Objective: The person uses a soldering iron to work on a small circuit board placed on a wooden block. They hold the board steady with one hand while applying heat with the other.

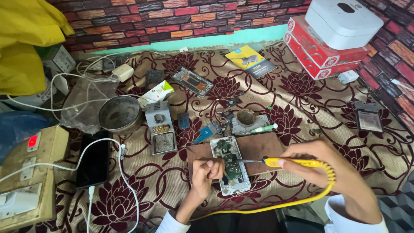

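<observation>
Here, left to right:
Socket box: far left of the fingers, a white plug and cable in it, a red switch lit.
Dark phone: well left of the left fingers, screen up, white cable at its lower end.
Metal bowl: up and left of the left fingers, near a grey tip-cleaner stand.
Left hand: fingers curled together, pinching a thin stick-like tool whose kind I cannot tell; fingertips rest at the left edge of the opened phone.
Opened phone: between both sets of fingers, back off, green board showing, lying on a brown wooden board.
Soldering iron: yellow handle, tip touching the phone's board.
Right hand: fingers clamped around the yellow handle, yellow coiled cord trailing below.
Red boxes: far above the right fingers, white device on top.
</observation>
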